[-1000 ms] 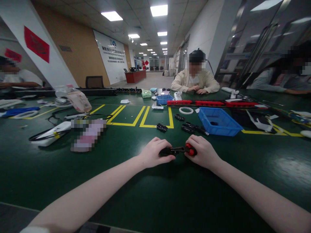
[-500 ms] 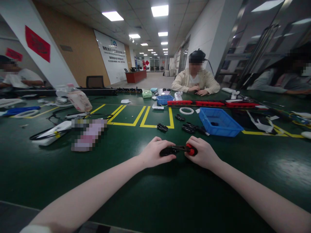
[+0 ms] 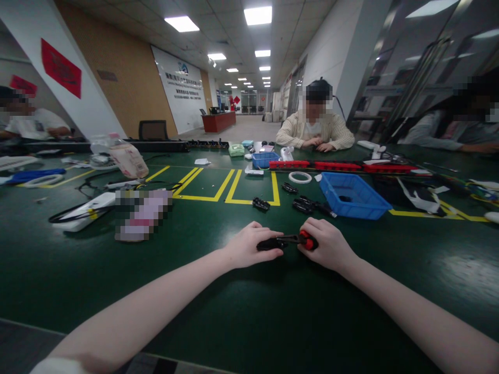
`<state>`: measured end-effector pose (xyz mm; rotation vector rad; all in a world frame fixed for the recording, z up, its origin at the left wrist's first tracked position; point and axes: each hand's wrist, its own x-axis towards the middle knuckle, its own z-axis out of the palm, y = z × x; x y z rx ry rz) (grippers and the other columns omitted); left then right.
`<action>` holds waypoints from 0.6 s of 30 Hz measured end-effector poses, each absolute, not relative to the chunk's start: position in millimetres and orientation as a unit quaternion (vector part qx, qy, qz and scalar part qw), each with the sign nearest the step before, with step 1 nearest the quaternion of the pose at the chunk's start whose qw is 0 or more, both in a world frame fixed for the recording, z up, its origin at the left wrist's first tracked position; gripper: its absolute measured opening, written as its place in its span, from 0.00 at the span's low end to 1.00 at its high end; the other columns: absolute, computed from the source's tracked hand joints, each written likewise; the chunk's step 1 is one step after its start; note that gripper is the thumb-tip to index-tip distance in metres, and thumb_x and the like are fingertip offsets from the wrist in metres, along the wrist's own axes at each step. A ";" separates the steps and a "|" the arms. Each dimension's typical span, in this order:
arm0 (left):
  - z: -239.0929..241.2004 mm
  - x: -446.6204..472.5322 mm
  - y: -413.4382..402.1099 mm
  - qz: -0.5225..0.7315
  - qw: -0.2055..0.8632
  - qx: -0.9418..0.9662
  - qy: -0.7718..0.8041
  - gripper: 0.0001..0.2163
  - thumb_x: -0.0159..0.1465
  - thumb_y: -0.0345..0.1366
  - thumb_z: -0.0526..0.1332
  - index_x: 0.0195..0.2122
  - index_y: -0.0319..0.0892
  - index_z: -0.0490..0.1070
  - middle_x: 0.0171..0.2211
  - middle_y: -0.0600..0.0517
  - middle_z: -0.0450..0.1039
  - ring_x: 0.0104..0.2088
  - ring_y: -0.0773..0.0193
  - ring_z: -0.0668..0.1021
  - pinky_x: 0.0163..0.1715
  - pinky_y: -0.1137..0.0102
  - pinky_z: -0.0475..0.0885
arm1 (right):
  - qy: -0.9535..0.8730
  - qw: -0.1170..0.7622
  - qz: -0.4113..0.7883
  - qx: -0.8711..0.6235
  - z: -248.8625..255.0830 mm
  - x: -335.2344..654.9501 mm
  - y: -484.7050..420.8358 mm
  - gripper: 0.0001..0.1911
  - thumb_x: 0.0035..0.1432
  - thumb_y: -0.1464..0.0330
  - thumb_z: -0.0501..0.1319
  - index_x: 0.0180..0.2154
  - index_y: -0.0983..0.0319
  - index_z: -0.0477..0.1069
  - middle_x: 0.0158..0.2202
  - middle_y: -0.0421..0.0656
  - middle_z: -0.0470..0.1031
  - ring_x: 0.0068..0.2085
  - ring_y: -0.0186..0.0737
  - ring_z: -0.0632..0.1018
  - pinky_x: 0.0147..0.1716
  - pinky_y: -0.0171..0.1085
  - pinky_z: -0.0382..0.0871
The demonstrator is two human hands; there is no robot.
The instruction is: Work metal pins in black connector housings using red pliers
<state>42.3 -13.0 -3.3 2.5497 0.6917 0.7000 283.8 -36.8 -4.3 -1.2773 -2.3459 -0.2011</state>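
Observation:
My left hand (image 3: pixel 249 245) is closed around a small black bundle (image 3: pixel 268 244), which looks like a coiled cable; the fingers hide part of it. Red-handled pliers (image 3: pixel 307 240) are gripped in my right hand (image 3: pixel 327 244). Their dark jaws (image 3: pixel 289 239) point left and meet the right end of the black bundle; whether they bite on it I cannot tell. Both hands are held low over the green table (image 3: pixel 249 322). Beyond them lie similar black bundles, one (image 3: pixel 261 204) by the yellow tape and others (image 3: pixel 304 204) beside the blue bin.
A blue bin (image 3: pixel 353 200) with a small dark item inside stands ahead on the right. Behind it runs a red strip (image 3: pixel 337 166), near a white ring (image 3: pixel 300 177). A power strip (image 3: pixel 88 210) and a bottle (image 3: pixel 127 156) lie left. A person (image 3: pixel 315 127) sits opposite.
Both hands keep their holds and stay almost in place. The whole view has shifted very slightly, and the pliers still meet the black bundle.

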 end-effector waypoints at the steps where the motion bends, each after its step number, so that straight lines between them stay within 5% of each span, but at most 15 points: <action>1: -3.4 42.5 -12.6 0.246 0.206 0.915 0.244 0.15 0.65 0.41 0.60 0.50 0.41 0.70 0.41 0.52 0.77 0.36 0.65 0.74 0.43 0.67 0.63 | -0.854 0.229 -0.079 -0.460 -4.2 284.2 -36.6 0.06 0.48 0.70 0.61 0.31 0.61 0.66 0.33 0.44 0.72 0.32 0.40 0.71 0.32 0.39 0.65; 8: -5.2 43.0 -10.6 0.235 0.198 0.912 0.271 0.13 0.61 0.46 0.62 0.34 0.40 0.72 0.29 0.55 0.73 0.30 0.65 0.70 0.39 0.69 0.63 | -0.863 0.222 -0.106 -0.441 -3.9 285.8 -37.1 0.06 0.49 0.70 0.61 0.32 0.61 0.66 0.34 0.45 0.73 0.32 0.41 0.71 0.33 0.39 0.65; 18: -3.4 42.5 -10.0 0.221 0.205 0.917 0.262 0.13 0.62 0.46 0.60 0.30 0.41 0.70 0.27 0.57 0.70 0.28 0.66 0.68 0.38 0.68 0.62 | -0.865 0.221 -0.116 -0.435 -4.0 285.1 -37.4 0.05 0.50 0.69 0.60 0.32 0.61 0.66 0.34 0.46 0.73 0.33 0.42 0.72 0.34 0.40 0.66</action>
